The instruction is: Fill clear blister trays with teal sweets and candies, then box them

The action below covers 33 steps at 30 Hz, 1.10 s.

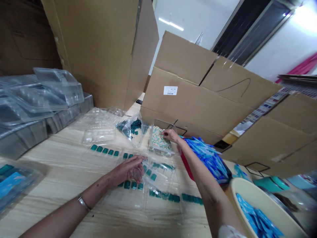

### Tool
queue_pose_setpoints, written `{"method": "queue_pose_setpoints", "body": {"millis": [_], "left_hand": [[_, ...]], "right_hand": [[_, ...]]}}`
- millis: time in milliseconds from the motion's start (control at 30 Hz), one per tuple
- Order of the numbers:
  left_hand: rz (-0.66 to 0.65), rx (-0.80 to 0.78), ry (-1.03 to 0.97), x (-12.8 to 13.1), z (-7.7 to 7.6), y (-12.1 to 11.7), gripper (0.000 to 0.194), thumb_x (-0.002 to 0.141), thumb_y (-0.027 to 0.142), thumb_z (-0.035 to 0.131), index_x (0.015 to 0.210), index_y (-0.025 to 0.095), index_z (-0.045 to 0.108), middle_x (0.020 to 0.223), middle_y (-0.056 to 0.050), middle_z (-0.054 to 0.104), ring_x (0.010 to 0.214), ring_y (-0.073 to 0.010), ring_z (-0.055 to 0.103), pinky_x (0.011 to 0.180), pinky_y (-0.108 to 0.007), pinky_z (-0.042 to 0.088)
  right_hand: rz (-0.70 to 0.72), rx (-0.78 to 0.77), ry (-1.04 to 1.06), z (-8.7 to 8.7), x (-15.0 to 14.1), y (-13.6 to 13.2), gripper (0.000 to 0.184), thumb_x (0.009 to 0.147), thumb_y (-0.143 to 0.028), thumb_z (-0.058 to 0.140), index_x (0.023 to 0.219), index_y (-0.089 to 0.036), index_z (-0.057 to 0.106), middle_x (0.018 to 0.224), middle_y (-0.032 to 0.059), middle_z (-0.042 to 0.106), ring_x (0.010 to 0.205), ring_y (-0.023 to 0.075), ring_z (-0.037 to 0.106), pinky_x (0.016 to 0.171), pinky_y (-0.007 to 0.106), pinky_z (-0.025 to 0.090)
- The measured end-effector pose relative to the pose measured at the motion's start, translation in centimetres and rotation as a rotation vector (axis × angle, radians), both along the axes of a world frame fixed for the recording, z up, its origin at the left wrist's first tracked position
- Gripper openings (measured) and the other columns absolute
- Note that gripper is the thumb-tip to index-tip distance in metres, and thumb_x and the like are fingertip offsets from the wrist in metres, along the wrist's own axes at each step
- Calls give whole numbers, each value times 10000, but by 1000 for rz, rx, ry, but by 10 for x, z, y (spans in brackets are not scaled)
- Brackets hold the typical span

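Rows of small teal pieces (127, 184) lie in clear blister trays (158, 175) on the pale wood-grain surface (56, 165). The left hand (127, 170) curls loosely just above a tray, fingers close together – whether it holds or touches anything is hidden. The right hand (170, 135) reaches narrowly into a clear tub (158, 150) of white-and-orange patterned pieces (158, 140), its fingertips (163, 133) at the tub's far side – any grip is too small to tell. Beside that tub sits a clear bag (132, 130) of teal pieces, while blue packets (257, 215) fill a beige basin (247, 195) near the right arm.
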<state>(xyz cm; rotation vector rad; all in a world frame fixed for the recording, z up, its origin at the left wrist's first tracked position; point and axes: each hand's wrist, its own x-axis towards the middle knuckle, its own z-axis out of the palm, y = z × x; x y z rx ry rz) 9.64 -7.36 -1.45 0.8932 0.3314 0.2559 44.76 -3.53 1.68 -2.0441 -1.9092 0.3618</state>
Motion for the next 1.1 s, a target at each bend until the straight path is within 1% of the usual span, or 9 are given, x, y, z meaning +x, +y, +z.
{"method": "queue_pose_setpoints", "body": {"millis": [167,267,367,467,533,700,900,1000,1100], "left_hand": [[20,0,18,-1,2,0,389,836,446,522,1136,201,487,729,-28,617,541,-148,610,513,-281,499],[54,-2,-3,-1,3,0,382,833,444,528,1127,204,490,744,-31,615,555,-154,616,524,-288,500],[75,20,-44,-1,3,-1,382,841,433,519,1138,196,485,746,-33,610,556,-149,612,526,-284,496],[98,40,-65,0,2,-2,374,851,423,506,1144,192,477,751,-31,607,569,-153,617,529,-283,494],[107,52,-68,0,2,-2,375,852,425,504,1144,192,475,762,-33,609,573,-156,621,527,-281,491],[101,71,-71,0,0,-2,404,835,452,518,1148,199,483,753,-36,613,566,-156,619,524,-276,481],[73,82,-61,0,1,-3,399,834,447,524,1141,195,489,759,-37,613,575,-145,613,550,-286,495],[65,75,-47,0,2,-3,394,834,444,525,1139,196,487,754,-34,612,565,-142,613,546,-287,501],[52,57,-39,0,2,-2,388,841,441,514,1145,202,476,739,-30,614,559,-146,615,539,-287,502]], "right_hand": [[-10,85,72,-1,-7,-4,82,593,-118,629,667,-146,650,625,-9,611,620,119,531,633,213,403],[-44,139,149,2,-13,-12,137,655,-224,631,765,-147,652,660,5,632,632,135,567,624,233,443],[-51,217,417,11,-27,-32,267,671,-334,672,870,-158,646,781,31,667,718,154,615,685,270,491],[-28,291,726,25,-45,-57,308,631,-352,741,878,-188,657,864,32,675,786,160,627,772,302,499],[-17,315,782,34,-56,-71,298,621,-343,758,868,-203,667,869,20,672,792,150,622,788,300,497],[-76,327,737,42,-60,-79,320,598,-355,766,849,-187,659,808,13,656,772,142,605,770,291,495],[-167,105,589,33,-34,-44,362,600,-380,726,852,-140,628,695,8,624,660,127,587,678,260,486],[-79,-40,400,30,-23,-22,259,678,-296,646,875,-130,623,705,12,629,647,115,579,643,234,474],[31,-174,258,27,-15,0,177,680,-201,604,837,-126,637,693,4,633,631,104,565,613,209,461]]}}
